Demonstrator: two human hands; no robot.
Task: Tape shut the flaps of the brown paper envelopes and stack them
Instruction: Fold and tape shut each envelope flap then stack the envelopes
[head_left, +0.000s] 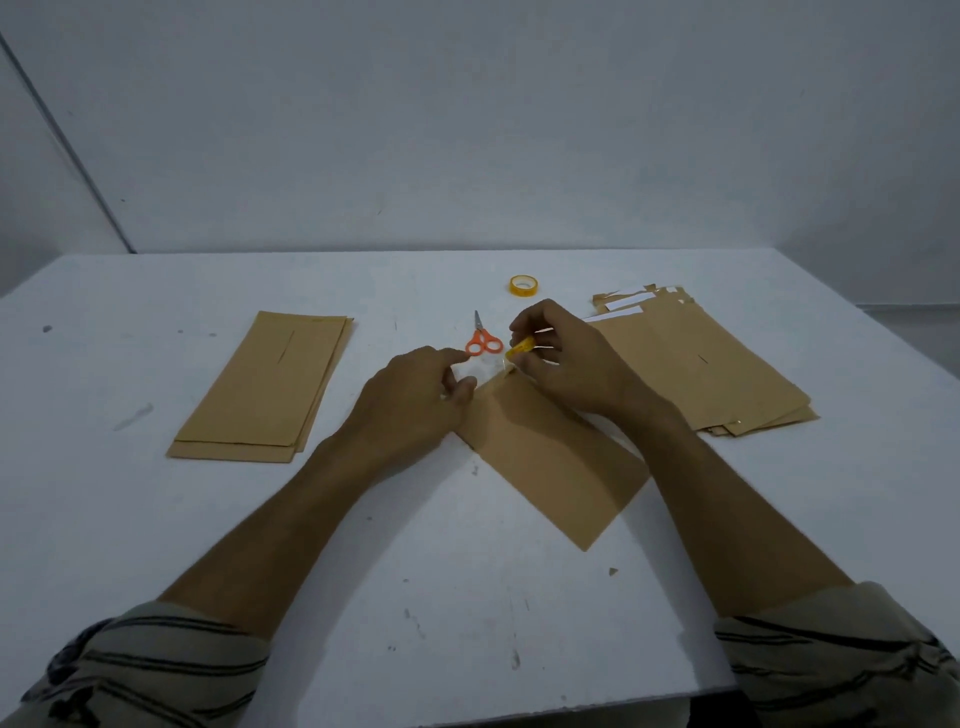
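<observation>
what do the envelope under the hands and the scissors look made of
Envelope: matte brown paper, probably kraft, lying flat with crisp edges. Scissors: the orange handle loops look like smooth plastic; the grey blades are probably metal.

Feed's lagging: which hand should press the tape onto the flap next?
Probably left: the left hand holds the clear tape on the envelope, while the right hand has its grip round the yellow roll.

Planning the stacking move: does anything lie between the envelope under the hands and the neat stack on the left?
Only the person's own left hand lies between envelope and stack; scissors sit farther back.
</observation>
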